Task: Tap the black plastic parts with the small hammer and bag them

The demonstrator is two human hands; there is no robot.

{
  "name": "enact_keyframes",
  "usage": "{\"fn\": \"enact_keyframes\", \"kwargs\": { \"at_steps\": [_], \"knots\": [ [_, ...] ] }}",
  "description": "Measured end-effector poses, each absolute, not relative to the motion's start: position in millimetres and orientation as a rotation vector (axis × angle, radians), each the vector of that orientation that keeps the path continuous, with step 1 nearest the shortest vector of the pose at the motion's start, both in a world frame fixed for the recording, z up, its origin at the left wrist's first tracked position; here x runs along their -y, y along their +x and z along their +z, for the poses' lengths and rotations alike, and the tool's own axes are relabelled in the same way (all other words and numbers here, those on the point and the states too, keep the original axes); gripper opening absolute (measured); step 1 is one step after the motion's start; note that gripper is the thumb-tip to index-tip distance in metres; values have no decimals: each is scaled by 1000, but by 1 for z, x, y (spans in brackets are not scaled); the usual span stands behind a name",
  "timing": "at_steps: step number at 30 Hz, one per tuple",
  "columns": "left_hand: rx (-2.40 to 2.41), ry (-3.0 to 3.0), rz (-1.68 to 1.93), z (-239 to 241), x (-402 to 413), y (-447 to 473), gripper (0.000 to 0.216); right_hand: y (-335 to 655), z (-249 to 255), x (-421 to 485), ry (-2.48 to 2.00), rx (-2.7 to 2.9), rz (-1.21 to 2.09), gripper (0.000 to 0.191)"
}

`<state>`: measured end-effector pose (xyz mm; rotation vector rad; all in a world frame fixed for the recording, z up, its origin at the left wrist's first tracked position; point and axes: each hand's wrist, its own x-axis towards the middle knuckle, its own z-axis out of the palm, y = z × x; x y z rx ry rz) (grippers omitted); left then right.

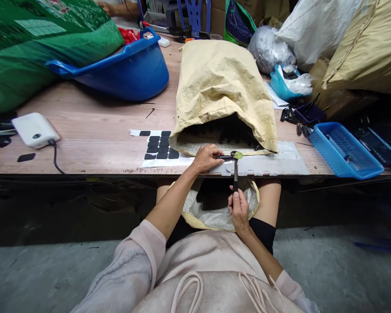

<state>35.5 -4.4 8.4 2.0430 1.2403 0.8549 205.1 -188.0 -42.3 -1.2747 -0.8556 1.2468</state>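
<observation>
Pale pink sleeves and a drawstring garment filled the bottom of the head view, with both forearms extended toward the surface (94, 143). At the near edge of that surface, the left hand (206, 158) rested with its fingers pinched together on a thin dark piece (227, 157), which lay flat just in front of the mouth of a tan woven sack (221, 91). The right hand (238, 209), lower and just off the edge, had its fingers closed around the handle of a small hammer-like tool (235, 174). The tool's long axis ran nearly vertical in the view, handle toward the body and head away from it; the greenish head (238, 154) sat on or just above the dark piece, and contact could not be confirmed. The dark piece's own long axis ran left to right, roughly parallel to the edge. Judged from this arrangement, the step in hand was tapping or pressing the tool head onto the held piece; the next move would call for the left fingers to stay clear of the head and hold the piece steady and flat. A sheet of black pads (159, 148) lay to the left, beside the sack. A white-lined bag (215, 213) sat open on the lap. Farther off were a blue basin (130, 69) at left and a blue tray (345, 150) at right.
</observation>
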Motion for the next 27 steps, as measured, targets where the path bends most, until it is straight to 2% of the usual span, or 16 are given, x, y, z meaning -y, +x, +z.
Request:
{"fn": "enact_keyframes", "kwargs": {
  "at_steps": [12,22,27],
  "knots": [
    [-1303,2157,745,18,8,36,22,212,-40,183,-1072,545,1363,43],
    [-1242,2192,734,17,7,29,18,218,-52,180,-970,520,1434,45],
    [-1162,2340,720,21,37,26,15,222,-59,179,-979,515,1437,47]
  ]
}}
